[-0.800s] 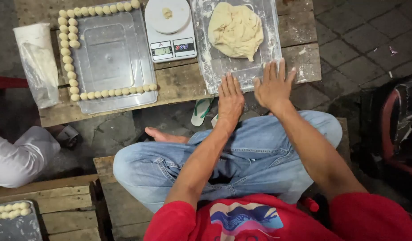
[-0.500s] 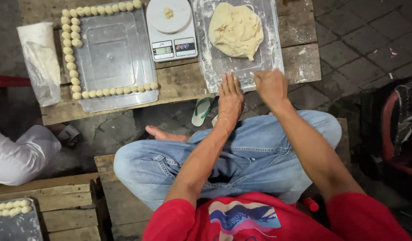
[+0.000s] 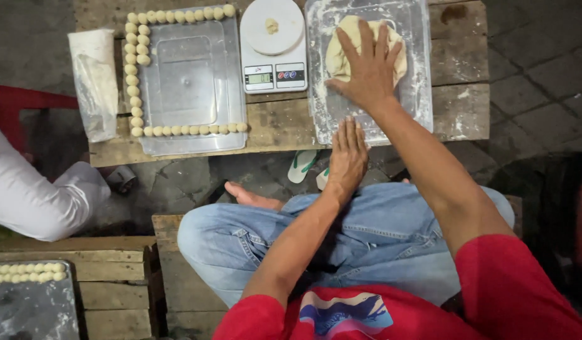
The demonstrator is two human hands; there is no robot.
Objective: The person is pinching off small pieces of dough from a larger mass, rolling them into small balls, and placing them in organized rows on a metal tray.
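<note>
Pale dough lump (image 3: 341, 53) on floured plastic sheet (image 3: 417, 75), far right part of wooden counter (image 3: 467, 107). Right hand (image 3: 366, 69) now moved forward from sheet's near edge, pressed flat on dough, fingers spread, gripping nothing. Left hand (image 3: 346, 157) flat, open, on near sheet edge, unchanged. Beside: white scale (image 3: 273, 47) with small dough bit; tray (image 3: 187, 82) lined with dough balls (image 3: 135, 75); plastic bag (image 3: 96, 82). No obstacle near dough.

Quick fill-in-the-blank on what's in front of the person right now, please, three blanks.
1. The right hand lies flat on the lump of ____ on the floured tray.
2. The left hand rests at that tray's ____ edge.
3. The kitchen scale stands ____ the two trays.

Missing words: dough; near; between
</note>
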